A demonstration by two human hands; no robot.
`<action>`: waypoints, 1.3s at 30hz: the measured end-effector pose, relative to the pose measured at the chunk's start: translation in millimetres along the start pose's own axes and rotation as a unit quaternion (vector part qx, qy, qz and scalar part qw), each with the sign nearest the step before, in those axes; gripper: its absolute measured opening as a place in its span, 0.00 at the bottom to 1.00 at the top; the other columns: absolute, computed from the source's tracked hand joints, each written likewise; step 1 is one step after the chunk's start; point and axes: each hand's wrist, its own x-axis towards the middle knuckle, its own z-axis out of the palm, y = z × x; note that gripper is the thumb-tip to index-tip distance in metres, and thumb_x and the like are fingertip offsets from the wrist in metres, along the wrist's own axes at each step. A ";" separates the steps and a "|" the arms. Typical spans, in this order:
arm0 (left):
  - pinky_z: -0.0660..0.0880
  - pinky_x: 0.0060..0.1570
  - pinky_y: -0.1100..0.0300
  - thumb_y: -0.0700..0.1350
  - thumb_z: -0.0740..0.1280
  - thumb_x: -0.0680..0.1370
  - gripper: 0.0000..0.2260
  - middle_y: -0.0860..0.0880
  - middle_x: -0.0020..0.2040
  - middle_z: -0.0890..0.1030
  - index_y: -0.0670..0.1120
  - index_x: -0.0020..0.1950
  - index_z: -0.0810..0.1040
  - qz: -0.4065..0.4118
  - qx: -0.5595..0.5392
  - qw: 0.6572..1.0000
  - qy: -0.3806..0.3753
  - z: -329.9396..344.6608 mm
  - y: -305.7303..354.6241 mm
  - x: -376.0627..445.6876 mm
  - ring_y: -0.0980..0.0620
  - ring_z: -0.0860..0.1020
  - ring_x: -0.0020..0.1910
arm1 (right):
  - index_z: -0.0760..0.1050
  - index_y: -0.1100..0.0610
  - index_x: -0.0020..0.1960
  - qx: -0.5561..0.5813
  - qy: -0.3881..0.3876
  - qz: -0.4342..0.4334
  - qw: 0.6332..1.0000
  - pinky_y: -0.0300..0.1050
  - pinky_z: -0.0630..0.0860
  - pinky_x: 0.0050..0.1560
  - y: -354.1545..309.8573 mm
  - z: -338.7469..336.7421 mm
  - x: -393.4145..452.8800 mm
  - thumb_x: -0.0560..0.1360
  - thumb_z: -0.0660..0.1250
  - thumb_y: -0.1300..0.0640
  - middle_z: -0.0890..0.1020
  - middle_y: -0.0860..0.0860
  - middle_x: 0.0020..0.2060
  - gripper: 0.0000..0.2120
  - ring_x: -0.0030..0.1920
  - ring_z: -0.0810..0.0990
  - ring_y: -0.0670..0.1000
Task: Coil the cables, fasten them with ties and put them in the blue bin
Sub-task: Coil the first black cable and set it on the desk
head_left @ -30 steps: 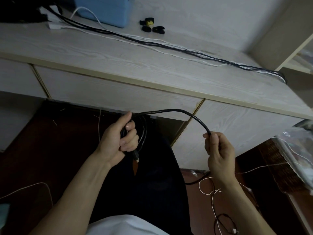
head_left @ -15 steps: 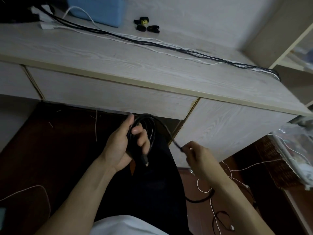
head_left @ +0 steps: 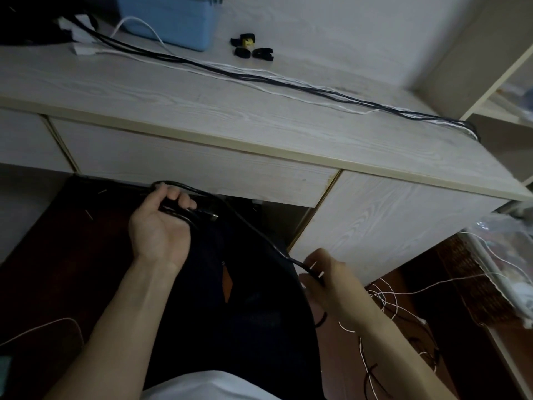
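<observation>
- Step in hand: coiling. The left hand (head_left: 161,226), centre-left of the frame, grips gathered loops of the black cable (head_left: 253,229).
- The right hand (head_left: 323,272), lower right of centre, pinches the free run of that cable.
- Orientation: the taut run's long axis slopes from upper left down to lower right, below the desk (head_left: 202,111) edge.
- Next move, as judged: bring the right hand to the left to lay another loop.
- Ties (head_left: 252,49) and blue bin (head_left: 173,21) sit at the top of the frame, on the desk.
</observation>
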 end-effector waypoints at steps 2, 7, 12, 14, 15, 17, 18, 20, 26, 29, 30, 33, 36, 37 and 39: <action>0.70 0.42 0.60 0.40 0.60 0.81 0.09 0.52 0.35 0.70 0.46 0.41 0.71 0.028 0.030 0.999 -0.015 0.8 0.2 0.3 0.54 0.70 0.32 | 0.74 0.53 0.53 0.000 0.046 -0.031 0.998 0.43 0.81 0.38 -2.9 1.5 0.7 0.80 0.66 0.56 0.83 0.49 0.43 0.03 0.35 0.83 0.45; 0.71 0.36 0.62 0.46 0.59 0.83 0.10 0.51 0.33 0.71 0.45 0.43 0.70 -0.016 0.089 0.995 -0.044 11.8 -12.1 -14.7 0.55 0.69 0.29 | 0.82 0.53 0.56 -0.064 0.068 -0.123 0.988 0.39 0.78 0.44 -7.6 11.3 3.0 0.79 0.66 0.55 0.79 0.46 0.47 0.08 0.44 0.79 0.45; 0.60 0.22 0.63 0.52 0.54 0.85 0.16 0.53 0.24 0.61 0.46 0.40 0.68 -0.112 0.197 0.972 -0.061 8.9 -26.4 -23.5 0.56 0.58 0.20 | 0.81 0.55 0.54 -0.099 0.061 -0.157 0.981 0.32 0.72 0.41 -16.1 14.1 0.9 0.82 0.63 0.54 0.78 0.44 0.44 0.09 0.42 0.77 0.44; 0.60 0.21 0.63 0.54 0.54 0.84 0.17 0.53 0.23 0.60 0.47 0.39 0.67 -0.142 0.209 0.965 -0.070 7.9 -26.8 -25.1 0.56 0.58 0.18 | 0.80 0.55 0.54 -0.112 0.042 -0.141 0.983 0.32 0.71 0.41 -13.9 15.1 1.0 0.83 0.61 0.53 0.76 0.43 0.44 0.10 0.41 0.76 0.43; 0.60 0.21 0.62 0.55 0.53 0.84 0.18 0.53 0.23 0.59 0.47 0.38 0.67 -0.151 0.205 0.965 -0.067 7.4 -25.9 -24.9 0.55 0.58 0.18 | 0.80 0.55 0.53 -0.118 0.040 -0.122 0.985 0.34 0.72 0.41 -12.0 15.8 1.6 0.83 0.61 0.53 0.77 0.44 0.44 0.10 0.41 0.76 0.44; 0.60 0.21 0.62 0.56 0.53 0.83 0.18 0.53 0.21 0.59 0.48 0.37 0.65 -0.159 0.195 0.966 -0.054 6.3 -22.1 -22.6 0.55 0.58 0.17 | 0.77 0.55 0.48 -0.122 0.060 -0.063 0.989 0.37 0.72 0.38 -10.5 13.9 3.6 0.83 0.60 0.53 0.78 0.47 0.41 0.10 0.38 0.76 0.46; 0.60 0.20 0.62 0.56 0.54 0.83 0.18 0.54 0.20 0.58 0.48 0.36 0.65 -0.161 0.188 0.968 -0.050 4.0 -19.0 -20.3 0.55 0.58 0.17 | 0.76 0.54 0.44 -0.114 0.070 -0.024 0.991 0.36 0.71 0.34 -9.3 9.7 4.6 0.83 0.60 0.54 0.78 0.48 0.38 0.10 0.35 0.75 0.45; 0.57 0.19 0.63 0.56 0.55 0.82 0.19 0.55 0.19 0.58 0.49 0.34 0.66 -0.172 0.139 0.974 -0.055 -2.5 -9.9 -13.4 0.57 0.56 0.16 | 0.73 0.53 0.41 -0.094 0.084 0.059 0.990 0.34 0.68 0.28 -5.2 -4.1 6.1 0.82 0.61 0.57 0.76 0.48 0.33 0.11 0.30 0.73 0.44; 0.60 0.17 0.64 0.50 0.59 0.81 0.17 0.53 0.17 0.63 0.48 0.33 0.70 -0.226 -0.161 0.951 -0.138 -21.4 7.1 1.0 0.54 0.61 0.15 | 0.72 0.62 0.34 -0.044 0.115 0.147 0.981 0.40 0.59 0.26 4.5 -28.7 5.6 0.78 0.65 0.59 0.70 0.50 0.24 0.15 0.26 0.66 0.50; 0.60 0.20 0.65 0.50 0.57 0.82 0.18 0.53 0.20 0.63 0.47 0.34 0.70 -0.198 -0.213 0.953 -0.088 -17.6 3.6 3.3 0.54 0.61 0.16 | 0.76 0.59 0.45 -0.030 0.110 0.092 0.989 0.37 0.65 0.27 -1.4 -23.2 2.1 0.81 0.63 0.57 0.76 0.50 0.28 0.08 0.28 0.72 0.50; 0.60 0.21 0.65 0.51 0.56 0.82 0.18 0.54 0.21 0.62 0.47 0.34 0.69 -0.178 -0.201 0.962 -0.057 -15.1 4.6 3.6 0.55 0.60 0.18 | 0.74 0.57 0.52 -0.014 0.106 0.071 0.992 0.36 0.67 0.29 -4.6 -20.5 -0.7 0.82 0.63 0.56 0.77 0.51 0.30 0.05 0.28 0.74 0.48; 0.61 0.25 0.64 0.51 0.57 0.81 0.15 0.56 0.26 0.61 0.47 0.36 0.68 -0.122 -0.174 0.977 0.005 -11.4 9.2 3.8 0.57 0.58 0.22 | 0.67 0.52 0.61 0.062 0.088 0.002 0.994 0.37 0.72 0.32 -12.7 -14.6 -6.1 0.82 0.63 0.57 0.79 0.51 0.37 0.09 0.31 0.78 0.45; 0.63 0.31 0.62 0.47 0.57 0.82 0.12 0.54 0.30 0.63 0.47 0.38 0.67 -0.086 -0.131 0.987 0.030 -7.5 7.8 3.9 0.56 0.61 0.26 | 0.74 0.50 0.56 0.014 0.102 -0.070 0.992 0.34 0.75 0.37 -18.0 -7.7 -3.6 0.81 0.65 0.59 0.80 0.44 0.42 0.06 0.39 0.80 0.41; 0.64 0.33 0.62 0.47 0.58 0.82 0.13 0.54 0.30 0.64 0.47 0.39 0.67 -0.076 -0.104 0.991 0.033 -4.1 5.6 2.6 0.55 0.62 0.26 | 0.75 0.49 0.55 -0.020 0.099 -0.085 0.991 0.34 0.76 0.40 -17.6 -5.1 -2.0 0.80 0.65 0.58 0.80 0.43 0.44 0.06 0.42 0.80 0.41; 0.67 0.36 0.61 0.49 0.59 0.83 0.13 0.53 0.31 0.66 0.47 0.39 0.67 -0.058 -0.053 0.997 0.028 3.1 0.1 -1.4 0.55 0.65 0.28 | 0.78 0.49 0.55 -0.079 0.047 -0.111 0.990 0.34 0.76 0.46 -16.6 0.2 -1.2 0.81 0.65 0.56 0.80 0.43 0.48 0.06 0.47 0.79 0.41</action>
